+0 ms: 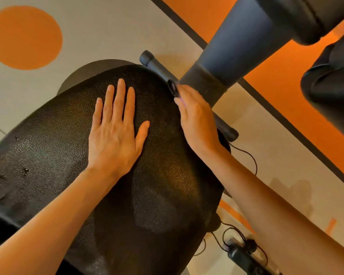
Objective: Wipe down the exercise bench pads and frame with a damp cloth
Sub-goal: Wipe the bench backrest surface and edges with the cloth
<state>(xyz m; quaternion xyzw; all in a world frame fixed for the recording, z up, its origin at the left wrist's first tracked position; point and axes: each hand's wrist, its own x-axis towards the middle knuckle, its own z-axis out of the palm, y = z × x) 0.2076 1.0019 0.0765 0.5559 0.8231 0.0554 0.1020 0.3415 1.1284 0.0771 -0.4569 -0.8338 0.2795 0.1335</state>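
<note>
A large black textured bench pad (54, 147) filled the frame's centre and lower left. The left hand (115, 133) lay flat on it at centre, fingers straight and spread toward twelve o'clock. The right hand (197, 120) rested along the pad's three o'clock edge, fingers relaxed and extended, near a dark frame tube (244, 46). No cloth was visible. Good wiping would probably mean long overlapping strokes out to the rounded edges; open pad lay toward seven o'clock
</note>
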